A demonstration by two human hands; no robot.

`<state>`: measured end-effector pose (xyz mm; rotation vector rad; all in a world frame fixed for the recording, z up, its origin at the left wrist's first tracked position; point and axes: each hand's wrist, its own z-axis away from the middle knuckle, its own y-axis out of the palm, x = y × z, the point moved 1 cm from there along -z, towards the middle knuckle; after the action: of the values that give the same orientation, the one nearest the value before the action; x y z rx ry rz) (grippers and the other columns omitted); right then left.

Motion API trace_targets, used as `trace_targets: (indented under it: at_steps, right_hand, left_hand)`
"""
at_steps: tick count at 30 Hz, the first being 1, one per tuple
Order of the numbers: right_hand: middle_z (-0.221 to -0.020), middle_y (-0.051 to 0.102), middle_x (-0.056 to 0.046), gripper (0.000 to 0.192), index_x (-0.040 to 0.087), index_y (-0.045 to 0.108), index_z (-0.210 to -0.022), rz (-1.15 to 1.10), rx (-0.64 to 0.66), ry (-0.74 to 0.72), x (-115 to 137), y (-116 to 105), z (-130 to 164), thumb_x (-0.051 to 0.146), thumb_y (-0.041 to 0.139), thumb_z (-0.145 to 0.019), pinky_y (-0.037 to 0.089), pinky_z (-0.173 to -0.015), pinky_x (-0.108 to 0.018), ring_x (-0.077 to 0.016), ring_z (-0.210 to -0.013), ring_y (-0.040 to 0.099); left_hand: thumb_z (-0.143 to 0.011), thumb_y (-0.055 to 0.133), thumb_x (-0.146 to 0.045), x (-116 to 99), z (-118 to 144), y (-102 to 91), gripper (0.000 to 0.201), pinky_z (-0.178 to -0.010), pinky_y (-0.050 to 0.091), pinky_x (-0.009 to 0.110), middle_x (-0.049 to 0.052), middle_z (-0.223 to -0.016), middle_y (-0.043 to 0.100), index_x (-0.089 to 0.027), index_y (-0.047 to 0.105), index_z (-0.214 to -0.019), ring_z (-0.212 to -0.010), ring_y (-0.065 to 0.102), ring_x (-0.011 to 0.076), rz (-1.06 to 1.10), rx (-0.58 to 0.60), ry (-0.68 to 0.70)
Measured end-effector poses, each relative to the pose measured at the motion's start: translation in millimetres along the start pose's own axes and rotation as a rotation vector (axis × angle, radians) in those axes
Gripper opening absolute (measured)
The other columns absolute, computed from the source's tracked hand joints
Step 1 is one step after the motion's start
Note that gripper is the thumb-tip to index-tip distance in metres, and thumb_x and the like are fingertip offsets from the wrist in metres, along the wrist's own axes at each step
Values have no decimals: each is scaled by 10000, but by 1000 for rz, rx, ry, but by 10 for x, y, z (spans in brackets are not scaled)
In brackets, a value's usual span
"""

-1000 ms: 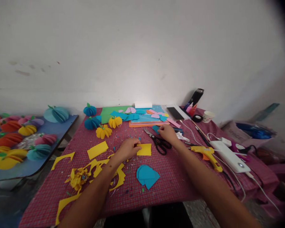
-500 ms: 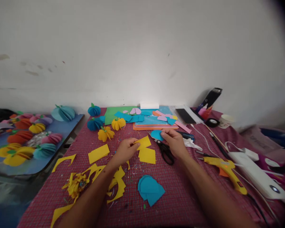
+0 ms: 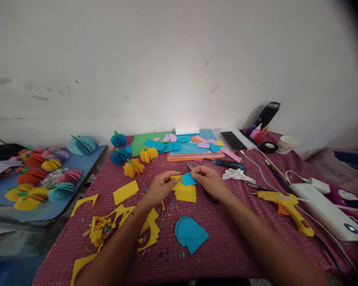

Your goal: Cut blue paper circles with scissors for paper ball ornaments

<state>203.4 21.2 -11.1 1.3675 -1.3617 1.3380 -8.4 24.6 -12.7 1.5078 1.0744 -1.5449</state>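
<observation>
The left hand (image 3: pixel 162 186) pinches a small yellow paper piece (image 3: pixel 175 178) between thumb and fingers, and the right hand (image 3: pixel 207 180) grips a blue paper circle (image 3: pixel 188 179) by its right edge. The two pieces meet in the air just above a yellow square (image 3: pixel 187 194) lying on the tabletop (image 3: pixel 226 238).

Judging by what lies around, the work looks well along but not finished. Several folded paper pumpkins (image 3: pixel 134 167) stand at the far left of the cloth, and many more sit on the blue side table (image 3: pixel 38 208). A stack of cut blue circles (image 3: pixel 190 233) waits near the front edge, and yellow offcuts (image 3: pixel 147 228) are scattered on the left. The blue circle seems to serve as a pattern for the yellow paper, which is not yet cut round.

A second ago the yellow piece lay on the cloth under the left hand, and the right hand was by the scissors (image 3: pixel 210 195), which it now mostly hides. Since then both hands have come together. The glue gun (image 3: pixel 289 206) rests apart on the right.
</observation>
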Motion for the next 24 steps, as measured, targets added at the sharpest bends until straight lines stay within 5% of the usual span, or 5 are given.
trace_targets:
  at_steps: [7,12,24]
  right_hand:
    - [-860,663,-30,164,186,650,-773,16,197,-3,110,35,32,350,645,-783,484,-704,-280,-184,-794,595]
    - [-748,628,-4,139,185,633,-785,19,113,-1,98,47,44,323,624,-799,445,-623,-247,-146,-674,553]
    - [-751,621,-3,133,187,649,-801,98,207,-24,118,68,81,310,597,-808,438,-621,-244,-146,-677,547]
  left_hand:
    - [-799,615,-363,-9,-19,-28,264,-652,465,249,38,-851,674,-161,650,-966,-724,597,144,-83,-156,36]
    - [-831,563,-425,-80,-5,-41,285,-569,392,216,-4,-735,616,-169,660,-910,-623,501,111,-220,-253,44]
    - [-835,544,-476,-114,24,-15,341,-557,369,222,-7,-671,570,-154,653,-812,-611,467,115,-251,-213,70]
